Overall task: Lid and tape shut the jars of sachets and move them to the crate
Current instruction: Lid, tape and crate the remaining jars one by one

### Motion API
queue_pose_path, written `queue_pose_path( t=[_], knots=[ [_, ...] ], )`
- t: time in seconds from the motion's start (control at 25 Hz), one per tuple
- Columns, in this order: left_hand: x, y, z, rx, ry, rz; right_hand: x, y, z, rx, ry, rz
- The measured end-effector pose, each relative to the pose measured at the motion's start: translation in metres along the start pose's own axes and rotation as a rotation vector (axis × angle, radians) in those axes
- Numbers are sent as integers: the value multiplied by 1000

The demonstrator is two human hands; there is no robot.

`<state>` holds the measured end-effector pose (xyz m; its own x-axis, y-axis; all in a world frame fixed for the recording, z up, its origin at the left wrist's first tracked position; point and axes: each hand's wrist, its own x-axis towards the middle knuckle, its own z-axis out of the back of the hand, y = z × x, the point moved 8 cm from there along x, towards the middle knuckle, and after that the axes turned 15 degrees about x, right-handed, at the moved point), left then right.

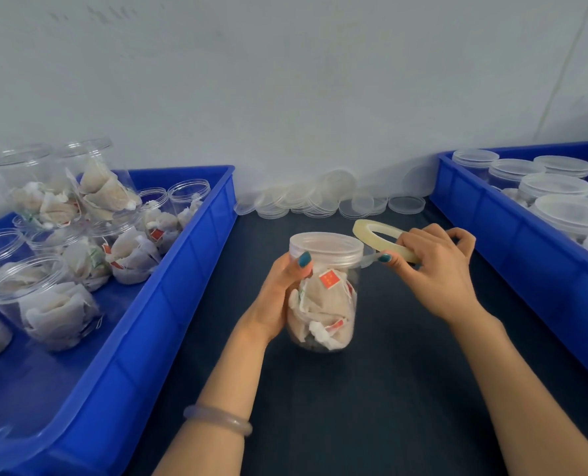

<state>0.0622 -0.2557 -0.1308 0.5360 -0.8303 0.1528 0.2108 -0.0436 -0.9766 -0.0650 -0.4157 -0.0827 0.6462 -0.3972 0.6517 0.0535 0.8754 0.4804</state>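
Clear round plastic jar (323, 304) packed with white sachets with red tags (327, 297) stands upright mid-desk, on the dark blue desk (354, 407) between the two crates. Translucent lid (325, 243) is on it.

Left hand (285, 286): grip wrapped round the jar's left side, thumb up against the lid rim. Pale bangle (217, 419) on that wrist.

Right hand (436, 269): grip pinching a yellowish roll of clear tape (364, 228), held just right of the lid. A short clear tape strip (371, 258) runs from roll to lid edge; thumb sits on it.

Left blue plastic crate (169, 297): open clear jars of sachets (42, 297), no lids, some stacked.

Right blue plastic crate (512, 242): lidded clear jars (553, 187).

Loose translucent lids (320, 201) lie in an overlapping row at the back of the desk, against the white wall (285, 80).
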Motion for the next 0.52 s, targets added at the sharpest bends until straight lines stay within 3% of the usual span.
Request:
queue_pose_path(
  t=[0.24, 0.52],
  knots=[
    [1, 12, -13, -172, 117, 77, 0, 0, -14, 93, 72, -47],
    [4, 13, -11, -106, 86, 93, -4, 0, -13, 113, 55, -30]
  ],
)
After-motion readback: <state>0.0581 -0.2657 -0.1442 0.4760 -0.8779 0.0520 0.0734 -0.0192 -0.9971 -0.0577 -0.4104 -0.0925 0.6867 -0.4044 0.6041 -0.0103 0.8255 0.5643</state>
